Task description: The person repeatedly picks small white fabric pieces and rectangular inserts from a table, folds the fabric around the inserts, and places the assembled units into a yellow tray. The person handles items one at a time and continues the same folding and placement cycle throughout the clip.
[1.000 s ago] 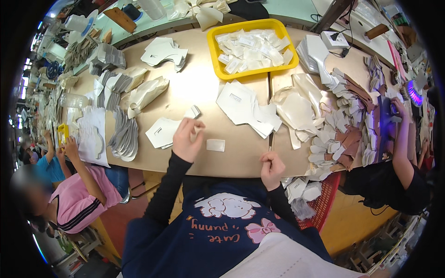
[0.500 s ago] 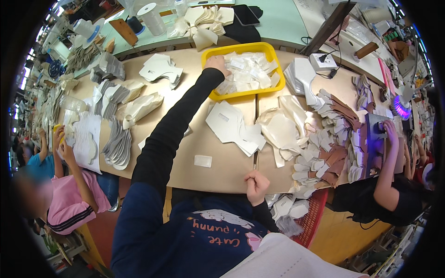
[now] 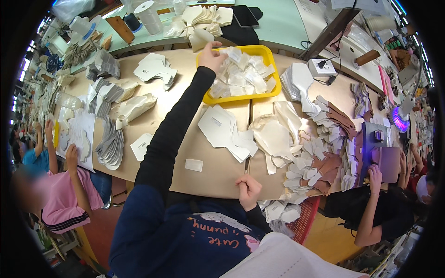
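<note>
My left hand [image 3: 212, 57] reaches over the left side of a yellow tray [image 3: 272, 92] full of small translucent white patches [image 3: 241, 76]. Its fingers are closed on a white patch [image 3: 233, 54] at the tray's left end. My right hand [image 3: 249, 191] is curled closed near the table's front edge; whatever it may hold is hidden. Between the hands lies a stack of white cut shoe pieces [image 3: 222, 132]. A single small white rectangular patch [image 3: 193, 165] lies flat in front of me. Another white piece [image 3: 141, 147] is partly covered by my left sleeve.
Cream cut pieces [image 3: 273, 134] and heaps of white and brown pieces [image 3: 324, 162] lie to the right. Grey stacks [image 3: 110, 143] stand left. A power socket box [image 3: 321, 67] sits at the back right. Co-workers sit on both sides, beyond a red basket [image 3: 306, 220] at right.
My left hand has lifted and shifted slightly left at the tray, with its fingers now around a patch. The right hand stays closed. The right co-worker's hand has moved nearer the table's edge.
</note>
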The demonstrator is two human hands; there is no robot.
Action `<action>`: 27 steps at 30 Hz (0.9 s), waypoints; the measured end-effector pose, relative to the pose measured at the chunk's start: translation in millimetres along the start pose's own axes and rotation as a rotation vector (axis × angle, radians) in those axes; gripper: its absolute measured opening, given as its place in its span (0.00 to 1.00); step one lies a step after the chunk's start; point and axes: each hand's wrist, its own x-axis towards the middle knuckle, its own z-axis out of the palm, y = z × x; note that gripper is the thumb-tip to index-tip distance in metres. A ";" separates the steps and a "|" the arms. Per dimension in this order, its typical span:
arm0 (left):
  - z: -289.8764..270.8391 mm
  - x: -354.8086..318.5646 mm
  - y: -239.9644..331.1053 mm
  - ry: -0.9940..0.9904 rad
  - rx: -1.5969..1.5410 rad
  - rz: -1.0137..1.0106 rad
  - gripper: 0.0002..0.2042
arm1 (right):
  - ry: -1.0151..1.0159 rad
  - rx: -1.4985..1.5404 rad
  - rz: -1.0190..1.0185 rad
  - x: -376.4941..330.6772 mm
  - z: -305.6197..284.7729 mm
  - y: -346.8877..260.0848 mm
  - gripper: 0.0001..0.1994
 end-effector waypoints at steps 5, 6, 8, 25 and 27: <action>-18.4 -10.9 12.0 0.060 -0.073 0.114 0.22 | -0.004 0.021 -0.034 -0.5 0.6 5.3 0.08; -21.6 -13.8 12.9 0.048 0.025 0.134 0.21 | -0.003 0.023 -0.037 -0.4 0.9 5.7 0.08; -25.4 -18.9 13.4 0.070 -0.097 0.173 0.21 | 0.002 0.020 -0.048 0.0 1.4 5.8 0.08; -43.5 -40.0 2.8 0.097 -0.848 -0.319 0.26 | -0.005 -0.063 -0.027 1.2 5.3 0.8 0.08; -47.1 -47.2 0.2 0.070 -0.846 -0.350 0.25 | 0.000 -0.055 -0.050 1.6 6.3 1.4 0.08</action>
